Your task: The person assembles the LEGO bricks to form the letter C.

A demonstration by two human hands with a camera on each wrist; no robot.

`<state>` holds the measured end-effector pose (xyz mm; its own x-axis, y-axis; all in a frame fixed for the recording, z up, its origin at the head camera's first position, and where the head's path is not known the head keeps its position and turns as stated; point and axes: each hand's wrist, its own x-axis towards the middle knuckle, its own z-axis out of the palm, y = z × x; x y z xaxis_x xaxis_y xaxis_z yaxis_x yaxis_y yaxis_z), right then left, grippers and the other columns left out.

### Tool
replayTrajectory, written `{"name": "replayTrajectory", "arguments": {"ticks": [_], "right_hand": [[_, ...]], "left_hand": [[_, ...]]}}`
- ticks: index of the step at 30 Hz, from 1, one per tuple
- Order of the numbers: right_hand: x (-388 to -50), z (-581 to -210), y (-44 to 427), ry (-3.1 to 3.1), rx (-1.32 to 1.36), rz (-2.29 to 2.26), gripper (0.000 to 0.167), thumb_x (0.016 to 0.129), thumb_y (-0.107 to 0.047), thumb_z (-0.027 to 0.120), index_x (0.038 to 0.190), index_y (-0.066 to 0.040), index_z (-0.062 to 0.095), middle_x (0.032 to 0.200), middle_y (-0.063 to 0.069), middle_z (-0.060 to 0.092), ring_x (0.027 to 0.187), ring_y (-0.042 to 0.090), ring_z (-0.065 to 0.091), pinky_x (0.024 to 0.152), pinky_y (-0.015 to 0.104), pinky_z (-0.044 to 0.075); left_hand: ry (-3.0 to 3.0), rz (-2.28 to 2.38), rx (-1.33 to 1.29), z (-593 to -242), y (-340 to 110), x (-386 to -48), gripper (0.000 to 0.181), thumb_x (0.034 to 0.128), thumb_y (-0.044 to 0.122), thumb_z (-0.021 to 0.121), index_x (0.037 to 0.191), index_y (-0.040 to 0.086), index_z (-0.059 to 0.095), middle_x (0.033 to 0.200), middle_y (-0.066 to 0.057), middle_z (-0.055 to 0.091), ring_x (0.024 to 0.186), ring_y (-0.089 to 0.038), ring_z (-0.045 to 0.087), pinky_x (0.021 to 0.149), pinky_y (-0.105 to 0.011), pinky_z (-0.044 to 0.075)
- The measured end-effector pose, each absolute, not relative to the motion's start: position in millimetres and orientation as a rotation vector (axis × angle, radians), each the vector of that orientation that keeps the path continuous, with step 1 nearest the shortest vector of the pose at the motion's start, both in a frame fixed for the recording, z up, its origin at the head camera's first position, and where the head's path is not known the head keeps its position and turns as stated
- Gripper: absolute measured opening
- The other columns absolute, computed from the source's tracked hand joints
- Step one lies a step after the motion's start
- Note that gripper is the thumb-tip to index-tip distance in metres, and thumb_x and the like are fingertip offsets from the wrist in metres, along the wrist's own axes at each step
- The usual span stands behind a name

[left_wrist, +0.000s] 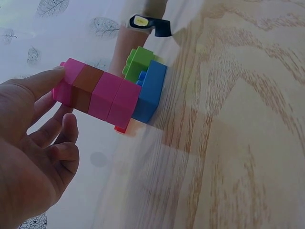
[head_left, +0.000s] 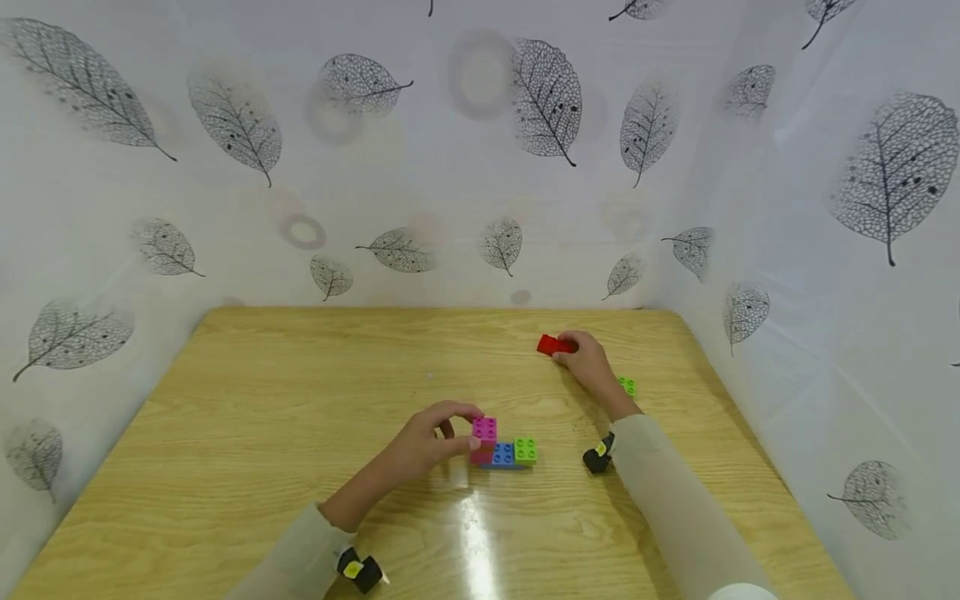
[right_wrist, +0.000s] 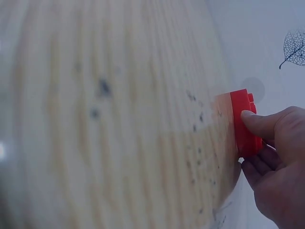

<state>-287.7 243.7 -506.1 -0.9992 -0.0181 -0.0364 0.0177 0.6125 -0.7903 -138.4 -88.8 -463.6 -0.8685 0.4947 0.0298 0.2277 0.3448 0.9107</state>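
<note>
A stack of pink bricks with one brown layer (left_wrist: pixel 86 87) rises from one end of a blue brick (left_wrist: pixel 151 90); a lime green brick (head_left: pixel 526 451) sits on the blue brick's other end. My left hand (head_left: pixel 431 442) pinches the top of this stack (head_left: pixel 484 429) between thumb and fingers, the other fingers curled below. Farther back on the right, my right hand (head_left: pixel 588 362) grips a red brick (head_left: pixel 550 344), thumb on one side and fingers on the other. In the right wrist view, the red brick (right_wrist: pixel 244 125) lies against the table top.
Another lime green brick (head_left: pixel 627 386) lies on the wooden table (head_left: pixel 337 367), beside my right forearm and partly hidden by it. A white curtain (head_left: pixel 420 175) with leaf prints hangs behind the table and along its sides.
</note>
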Motion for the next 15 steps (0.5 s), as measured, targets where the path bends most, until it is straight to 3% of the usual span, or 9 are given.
{"name": "replayTrajectory", "arguments": {"ticks": [10, 15], "right_hand": [[-281.0, -502.4, 240.3, 2.806, -0.018, -1.371, 0.042, 0.097, -0.016, 0.068, 0.135, -0.002, 0.058, 0.142, 0.020, 0.051, 0.132, 0.038, 0.048, 0.110, 0.053, 0.040], [-270.2, -496.4, 236.5, 2.814, -0.105, -1.392, 0.040, 0.097, -0.021, 0.069, 0.133, -0.007, 0.059, 0.139, 0.016, 0.054, 0.126, 0.035, 0.053, 0.104, 0.052, 0.045]], "left_hand": [[2.364, 1.531, 0.640, -464.5, -88.2, -138.5, 0.035, 0.0926, 0.037, 0.073, 0.127, 0.033, 0.066, 0.126, 0.007, 0.064, 0.087, -0.019, 0.054, 0.069, -0.029, 0.047], [2.367, 1.527, 0.638, -463.4, -88.0, -138.4, 0.035, 0.0927, 0.037, 0.073, 0.127, 0.033, 0.066, 0.126, 0.006, 0.064, 0.087, -0.019, 0.055, 0.069, -0.029, 0.048]]}}
